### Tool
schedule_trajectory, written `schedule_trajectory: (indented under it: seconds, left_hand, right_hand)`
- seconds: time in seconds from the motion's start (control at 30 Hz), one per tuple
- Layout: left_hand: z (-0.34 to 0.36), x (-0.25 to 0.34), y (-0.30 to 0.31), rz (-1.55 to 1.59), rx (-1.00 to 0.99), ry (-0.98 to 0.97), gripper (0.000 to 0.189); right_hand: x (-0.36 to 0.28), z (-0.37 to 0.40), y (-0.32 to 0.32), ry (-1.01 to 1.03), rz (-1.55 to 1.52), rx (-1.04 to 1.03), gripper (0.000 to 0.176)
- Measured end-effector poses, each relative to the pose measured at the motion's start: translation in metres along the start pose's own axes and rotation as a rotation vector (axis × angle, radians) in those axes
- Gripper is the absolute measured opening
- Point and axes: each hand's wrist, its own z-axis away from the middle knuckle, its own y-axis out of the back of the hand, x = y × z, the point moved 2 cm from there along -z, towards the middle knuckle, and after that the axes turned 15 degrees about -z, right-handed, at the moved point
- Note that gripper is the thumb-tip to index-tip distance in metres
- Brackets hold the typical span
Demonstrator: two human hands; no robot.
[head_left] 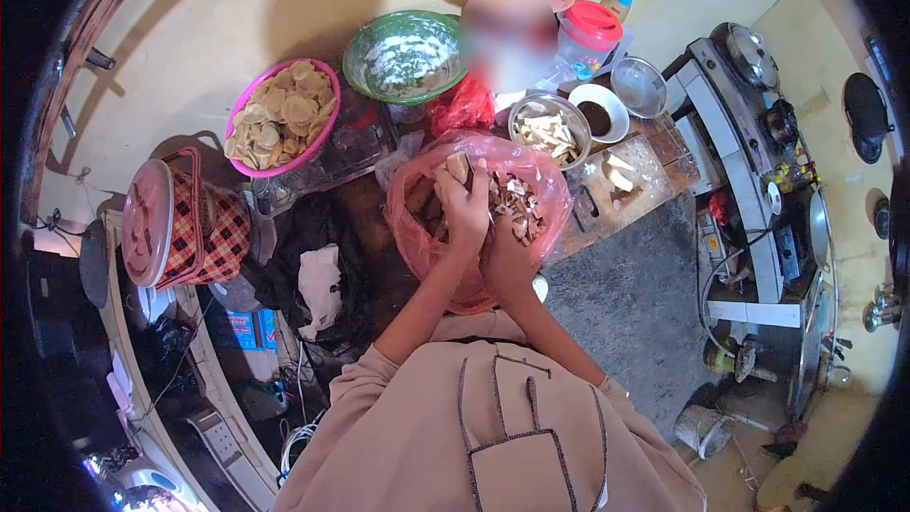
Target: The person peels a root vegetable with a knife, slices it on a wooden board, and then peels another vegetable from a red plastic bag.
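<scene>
My left hand [464, 212] is closed around a pale piece of cassava [458, 168], which pokes up past the fingers. It is above an open red plastic bag [413, 256]. Beside it, lower down, my right hand [508, 261] reaches into the bag, its fingers mostly hidden. Inside the bag, white and brown peelings [519, 213] lie on the right, and darker brown roots show on the left. A metal bowl [586, 140] just behind holds white cut pieces [545, 133]. More white pieces [619, 173] rest on a wooden board [654, 166] at the right.
Behind the bag stand a pink basket of pale round slices [282, 118], a green basin [403, 55], a white bowl with dark contents [597, 114] and a red-lidded container [590, 33]. A stove [735, 114] is at the right, a checkered lidded basket [204, 228] at the left.
</scene>
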Motion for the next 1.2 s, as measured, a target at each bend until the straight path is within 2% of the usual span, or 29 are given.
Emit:
schedule_trajectory:
  seconds: [0.03, 0.13, 0.17, 0.23, 0.27, 0.3, 0.43, 0.53, 0.6, 0.7, 0.77, 0.8, 0.87, 1.07, 1.2]
  left_hand:
    - [-0.002, 0.009, 0.005, 0.072, -0.056, 0.019, 0.028]
    - [-0.007, 0.024, 0.017, 0.261, -0.197, 0.041, 0.026]
    - [-0.008, 0.027, 0.02, 0.32, -0.239, 0.041, 0.027]
    - [-0.009, 0.029, 0.022, 0.643, -0.296, 0.38, 0.03]
    - [-0.008, 0.03, 0.023, 0.802, -0.32, 0.552, 0.032]
    - [-0.007, 0.034, 0.024, 0.705, -0.312, 0.535, 0.04]
    - [-0.006, 0.037, 0.024, 0.561, -0.306, 0.344, 0.035]
    - [-0.004, 0.039, 0.026, 0.494, -0.302, 0.183, 0.025]
    - [-0.002, 0.045, 0.024, 0.414, -0.289, -0.001, 0.02]
    - [-0.001, 0.04, 0.019, 0.514, -0.302, 0.023, 0.024]
    - [0.0, 0.041, 0.019, 0.512, -0.279, 0.01, 0.025]
    - [0.001, 0.041, 0.018, 0.496, -0.253, 0.003, 0.025]
    - [0.003, 0.042, 0.018, 0.477, -0.224, 0.023, 0.024]
    - [0.006, 0.039, 0.013, 0.327, -0.153, 0.082, 0.02]
    - [0.008, 0.023, 0.006, 0.264, -0.146, 0.089, 0.029]
  right_hand:
    - [0.0, -0.002, 0.0, 0.012, -0.026, -0.01, 0.022]
    - [-0.012, -0.003, 0.003, -0.208, 0.092, -0.122, 0.024]
    - [-0.008, -0.002, 0.002, -0.131, 0.008, -0.089, 0.023]
    - [-0.001, -0.001, 0.002, 0.027, -0.16, -0.028, 0.023]
    - [0.004, -0.001, 0.004, 0.012, -0.199, -0.056, 0.024]
    - [0.004, -0.003, 0.009, -0.003, -0.237, -0.083, 0.025]
    - [-0.007, -0.005, 0.015, 0.014, -0.431, -0.048, 0.036]
    - [-0.014, -0.011, 0.015, 0.259, -0.392, 0.009, 0.047]
    - [-0.009, -0.015, 0.014, 0.266, -0.409, -0.052, 0.052]
    - [0.002, -0.013, 0.016, 0.107, -0.514, -0.176, 0.056]
    - [0.005, -0.013, 0.015, 0.132, -0.511, -0.169, 0.054]
    - [0.004, -0.016, 0.015, 0.237, -0.458, -0.115, 0.052]
    - [0.002, -0.014, 0.014, 0.304, -0.361, -0.032, 0.046]
    - [-0.027, -0.005, 0.02, 0.176, -0.098, 0.11, 0.033]
    - [-0.029, -0.004, 0.02, 0.114, -0.084, 0.086, 0.038]
